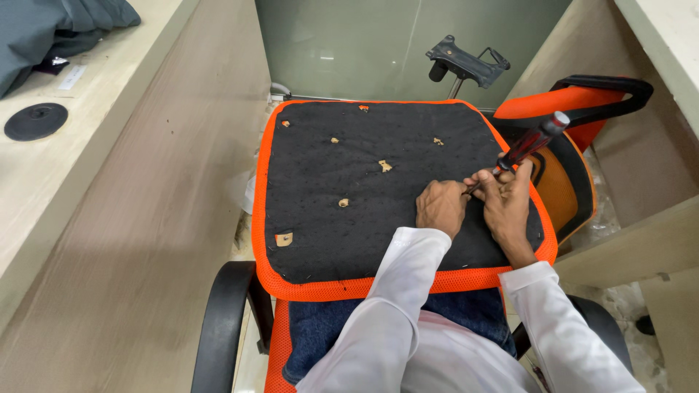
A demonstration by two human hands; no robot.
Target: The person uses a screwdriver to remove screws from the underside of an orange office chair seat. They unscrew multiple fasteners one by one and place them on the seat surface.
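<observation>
Head view: we see an upturned chair seat, black underside with orange mesh edging, lying across an office chair's armrests. The right hand is closed around a screwdriver with a dark red and black handle, its tip angled down to the seat's right part. The left hand rests on the black fabric just beside it, fingers pinched at the shaft near the tip. Small torn holes dot the fabric. A black metal chair mechanism stands behind the seat, near the glass panel.
</observation>
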